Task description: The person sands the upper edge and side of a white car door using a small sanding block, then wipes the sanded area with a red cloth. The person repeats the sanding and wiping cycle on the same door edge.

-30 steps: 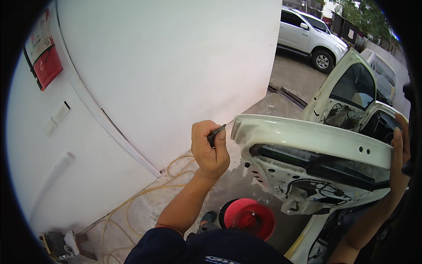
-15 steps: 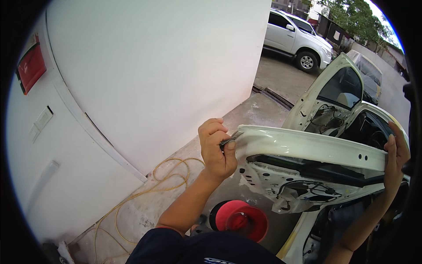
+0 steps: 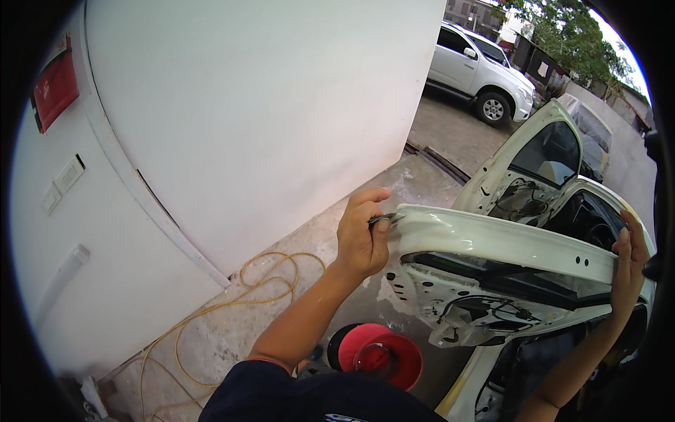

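Observation:
A pale cream car door [image 3: 506, 243] stands swung out in front of me, its window frame toward me and its inner panel bare, with loose wiring showing. At the left end of the frame, my left hand [image 3: 362, 235] pinches a small dark, thin piece [image 3: 380, 219] between thumb and fingers. That piece meets the corner of the frame; its exact kind is hard to make out. My right hand [image 3: 631, 250] is wrapped round the frame's right end, thumb on the near side and fingers over the edge.
Below the door stands a red bucket [image 3: 401, 359]. A yellow hose [image 3: 186, 323] lies coiled on the concrete floor beside a white wall [image 3: 260, 119]. Another open door [image 3: 485, 176] of the cream car is farther off. A white pickup-like vehicle [image 3: 481, 70] is parked outside.
My left hand has shifted slightly right with the dark piece, its index finger now stretched out straighter. The right hand keeps its place on the frame. The view has tilted a little.

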`<state>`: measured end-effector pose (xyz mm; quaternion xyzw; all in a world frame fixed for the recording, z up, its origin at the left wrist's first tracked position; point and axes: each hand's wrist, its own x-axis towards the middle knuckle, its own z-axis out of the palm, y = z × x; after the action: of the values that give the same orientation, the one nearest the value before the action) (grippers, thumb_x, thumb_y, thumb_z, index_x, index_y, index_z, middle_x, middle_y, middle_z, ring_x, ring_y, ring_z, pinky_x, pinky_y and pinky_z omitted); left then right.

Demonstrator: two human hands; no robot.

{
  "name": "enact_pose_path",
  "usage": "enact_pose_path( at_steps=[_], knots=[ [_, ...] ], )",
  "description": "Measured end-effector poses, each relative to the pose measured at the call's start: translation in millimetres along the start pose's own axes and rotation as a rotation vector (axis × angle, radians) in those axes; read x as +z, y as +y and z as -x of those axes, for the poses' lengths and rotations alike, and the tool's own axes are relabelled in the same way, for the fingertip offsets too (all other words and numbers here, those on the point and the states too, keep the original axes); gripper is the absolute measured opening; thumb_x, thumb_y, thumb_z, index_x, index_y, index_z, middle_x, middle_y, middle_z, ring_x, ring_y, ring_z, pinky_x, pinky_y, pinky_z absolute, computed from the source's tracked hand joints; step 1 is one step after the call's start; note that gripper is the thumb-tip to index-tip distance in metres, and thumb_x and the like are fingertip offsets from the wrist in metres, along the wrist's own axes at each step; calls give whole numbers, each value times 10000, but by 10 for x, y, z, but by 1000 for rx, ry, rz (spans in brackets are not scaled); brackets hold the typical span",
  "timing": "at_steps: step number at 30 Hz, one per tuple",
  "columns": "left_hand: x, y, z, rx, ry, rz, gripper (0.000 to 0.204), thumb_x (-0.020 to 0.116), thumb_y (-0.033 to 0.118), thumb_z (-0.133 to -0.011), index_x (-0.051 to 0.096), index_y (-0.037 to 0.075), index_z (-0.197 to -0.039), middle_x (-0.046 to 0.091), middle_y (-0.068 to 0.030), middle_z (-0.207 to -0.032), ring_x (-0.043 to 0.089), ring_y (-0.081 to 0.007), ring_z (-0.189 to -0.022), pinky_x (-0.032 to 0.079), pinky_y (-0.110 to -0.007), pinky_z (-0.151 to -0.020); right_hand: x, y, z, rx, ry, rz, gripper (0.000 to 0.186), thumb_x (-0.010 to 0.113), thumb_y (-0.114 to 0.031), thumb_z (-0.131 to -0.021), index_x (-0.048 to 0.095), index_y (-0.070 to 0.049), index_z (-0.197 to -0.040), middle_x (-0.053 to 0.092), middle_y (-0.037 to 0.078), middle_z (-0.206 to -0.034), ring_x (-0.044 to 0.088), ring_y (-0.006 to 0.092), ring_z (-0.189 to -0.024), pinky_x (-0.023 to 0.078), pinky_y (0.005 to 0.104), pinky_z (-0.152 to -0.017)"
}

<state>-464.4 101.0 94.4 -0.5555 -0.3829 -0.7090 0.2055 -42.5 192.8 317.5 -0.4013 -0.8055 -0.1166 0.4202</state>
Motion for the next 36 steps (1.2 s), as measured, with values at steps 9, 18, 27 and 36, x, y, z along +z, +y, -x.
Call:
enact_pose_path(
  at_steps=[9, 18, 27, 36],
  knots=[
    [23, -26, -171, 110, -21, -9, 123, 486, 85, -1069, 492, -15, -1140, 726, -230, -997, 723, -285, -848, 583, -346, -714, -9, 16, -7, -28, -12, 42, 405, 545, -288, -1071, 645, -30, -1367, 621, 10, -936, 441, 67, -750, 362, 232, -678],
    [30, -19, -134, 101, 5, -46, 88, 550, 38, -1025, 522, -14, -1090, 738, -193, -927, 736, -271, -791, 584, -330, -672, -7, -13, -2, -32, 12, 28, 395, 544, -289, -1066, 661, -33, -1344, 612, 15, -916, 448, 74, -749, 381, 238, -687],
    [45, 2, -29, -21, 58, -67, 84, 612, 85, -1011, 593, 7, -1035, 735, -134, -887, 662, -233, -635, 519, -322, -593, -15, -43, -5, -19, -5, 71, 406, 540, -311, -1071, 668, -35, -1340, 616, 19, -918, 467, 84, -765, 393, 242, -697],
    [37, 6, -117, -68, 8, -45, 244, 509, 228, -1090, 555, 5, -1002, 671, -79, -742, 577, -111, -586, 463, -262, -543, -3, -60, -17, -1, -11, 78, 394, 539, -303, -1076, 670, -46, -1344, 650, 34, -973, 487, 92, -774, 419, 251, -712]
  ],
)
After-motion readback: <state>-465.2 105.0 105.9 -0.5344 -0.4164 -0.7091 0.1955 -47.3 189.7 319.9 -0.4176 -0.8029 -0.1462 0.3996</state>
